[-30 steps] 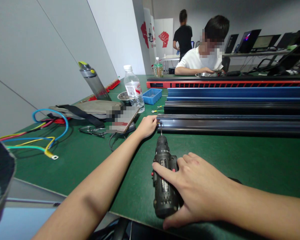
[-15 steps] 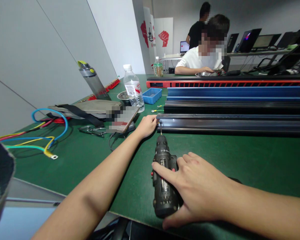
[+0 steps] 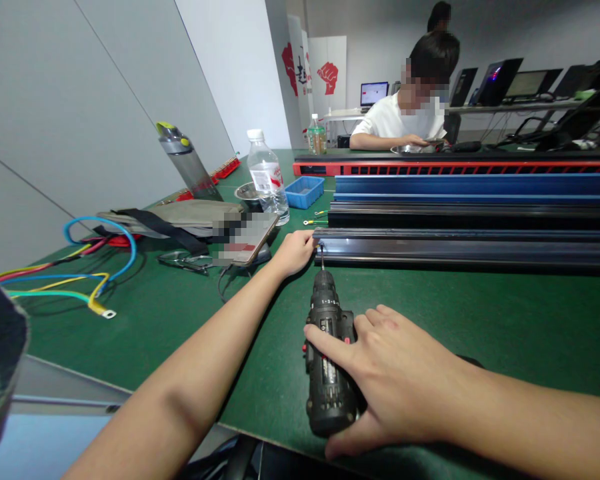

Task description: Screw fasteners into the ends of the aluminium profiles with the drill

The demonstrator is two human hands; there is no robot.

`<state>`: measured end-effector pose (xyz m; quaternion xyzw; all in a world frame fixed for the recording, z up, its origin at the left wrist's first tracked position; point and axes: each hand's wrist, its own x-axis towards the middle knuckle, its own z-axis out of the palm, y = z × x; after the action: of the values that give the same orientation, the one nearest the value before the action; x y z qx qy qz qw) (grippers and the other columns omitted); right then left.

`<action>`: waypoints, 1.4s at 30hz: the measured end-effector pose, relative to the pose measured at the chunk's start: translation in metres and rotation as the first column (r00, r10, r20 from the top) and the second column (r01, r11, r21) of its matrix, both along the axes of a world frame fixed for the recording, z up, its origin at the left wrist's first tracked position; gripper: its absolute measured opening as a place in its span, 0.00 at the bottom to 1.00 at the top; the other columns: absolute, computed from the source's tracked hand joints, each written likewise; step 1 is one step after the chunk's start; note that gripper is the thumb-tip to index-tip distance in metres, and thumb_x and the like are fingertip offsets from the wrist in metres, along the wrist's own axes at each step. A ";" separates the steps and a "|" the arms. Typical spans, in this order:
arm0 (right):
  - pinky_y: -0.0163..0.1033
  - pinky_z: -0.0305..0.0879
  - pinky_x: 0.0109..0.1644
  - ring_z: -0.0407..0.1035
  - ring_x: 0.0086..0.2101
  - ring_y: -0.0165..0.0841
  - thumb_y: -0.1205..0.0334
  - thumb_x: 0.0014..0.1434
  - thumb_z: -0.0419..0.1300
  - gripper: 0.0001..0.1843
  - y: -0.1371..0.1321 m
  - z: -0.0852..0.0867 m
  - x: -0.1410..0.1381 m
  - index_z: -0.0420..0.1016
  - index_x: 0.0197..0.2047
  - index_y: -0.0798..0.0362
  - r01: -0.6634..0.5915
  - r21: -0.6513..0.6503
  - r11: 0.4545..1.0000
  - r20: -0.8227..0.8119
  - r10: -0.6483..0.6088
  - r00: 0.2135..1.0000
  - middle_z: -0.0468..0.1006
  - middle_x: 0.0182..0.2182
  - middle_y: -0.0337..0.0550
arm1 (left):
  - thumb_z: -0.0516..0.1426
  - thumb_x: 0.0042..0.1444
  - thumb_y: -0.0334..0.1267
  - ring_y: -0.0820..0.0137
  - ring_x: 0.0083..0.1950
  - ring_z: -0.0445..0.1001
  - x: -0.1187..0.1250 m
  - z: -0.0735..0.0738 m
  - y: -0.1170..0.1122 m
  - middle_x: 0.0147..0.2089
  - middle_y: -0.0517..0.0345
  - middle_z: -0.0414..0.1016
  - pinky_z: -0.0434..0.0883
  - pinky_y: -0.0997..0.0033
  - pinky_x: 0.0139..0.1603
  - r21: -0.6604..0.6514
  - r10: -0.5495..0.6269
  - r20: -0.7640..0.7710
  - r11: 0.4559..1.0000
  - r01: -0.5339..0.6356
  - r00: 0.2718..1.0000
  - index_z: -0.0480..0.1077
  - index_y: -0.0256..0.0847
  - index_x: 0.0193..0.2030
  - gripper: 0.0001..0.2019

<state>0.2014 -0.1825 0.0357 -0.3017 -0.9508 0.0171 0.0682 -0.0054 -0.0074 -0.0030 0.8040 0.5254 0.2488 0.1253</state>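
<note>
My right hand (image 3: 393,377) is wrapped round a black cordless drill (image 3: 329,360) held low over the green table (image 3: 155,313). The drill's bit touches the left end of the nearest long black rail (image 3: 460,248). My left hand (image 3: 294,252) is curled against that same end of the rail, fingers closed beside the bit. What its fingertips pinch is hidden.
More black, blue and red rails (image 3: 470,187) lie stacked behind. To the left are a phone (image 3: 245,240), a grey bag (image 3: 180,217), coloured cables (image 3: 70,280), a water bottle (image 3: 267,175), a metal bowl (image 3: 247,193) and a blue tray (image 3: 304,191). A seated person (image 3: 405,113) works at the far end.
My hands and the drill have stayed put. A standing person in black has walked to the right behind the seated person.
</note>
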 end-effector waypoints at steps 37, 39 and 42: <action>0.48 0.60 0.39 0.71 0.32 0.47 0.17 0.47 0.43 0.58 -0.001 0.000 -0.001 0.58 0.68 0.50 0.007 -0.014 1.000 0.013 -0.007 1.000 0.75 0.30 0.52 | 0.45 0.60 0.39 0.68 0.32 0.69 0.000 0.000 0.000 0.29 0.55 0.74 0.63 0.72 0.34 0.006 0.015 -0.012 1.000 -0.015 1.000 0.69 0.39 0.27 0.16; 0.47 0.60 0.39 0.71 0.32 0.47 0.17 0.47 0.43 0.58 0.000 0.000 -0.001 0.58 0.68 0.50 0.007 -0.013 1.000 0.012 -0.007 1.000 0.75 0.30 0.52 | 0.45 0.60 0.38 0.67 0.31 0.69 0.000 0.000 0.000 0.29 0.55 0.74 0.63 0.72 0.34 0.001 0.019 -0.013 1.000 -0.019 1.000 0.69 0.39 0.27 0.16; 0.48 0.61 0.39 0.72 0.32 0.47 0.17 0.47 0.43 0.58 -0.001 0.000 0.000 0.58 0.68 0.51 0.005 -0.014 1.000 0.009 -0.005 1.000 0.75 0.31 0.52 | 0.45 0.59 0.38 0.67 0.32 0.70 0.000 0.000 0.000 0.29 0.55 0.75 0.63 0.72 0.34 0.003 0.010 -0.007 1.000 -0.010 1.000 0.70 0.38 0.27 0.16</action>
<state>0.2009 -0.1831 0.0359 -0.3045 -0.9502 0.0223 0.0617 -0.0053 -0.0076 -0.0032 0.8024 0.5295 0.2473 0.1208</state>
